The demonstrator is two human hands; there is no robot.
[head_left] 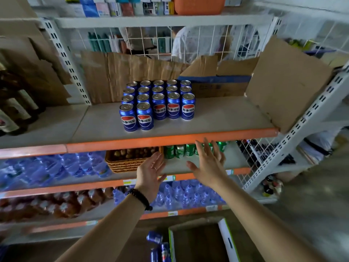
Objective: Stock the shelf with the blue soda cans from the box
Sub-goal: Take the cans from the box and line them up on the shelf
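Observation:
Several blue soda cans (156, 103) stand in neat rows on the grey shelf (217, 118) with the orange front edge. My left hand (151, 171) and my right hand (209, 163) hang below that edge, both empty with fingers spread and palms facing each other. A black bead bracelet sits on my left wrist. On the floor, more blue cans (158, 246) lie beside an open cardboard box (200, 242); its inside looks dark and I cannot tell what it holds.
A torn cardboard box (222, 82) stands at the shelf's back right, with a loose flap (287, 82) leaning right. Below are green cans (179, 151), a wicker basket (130, 159) and water bottles (56, 167). A person shows through the wire back.

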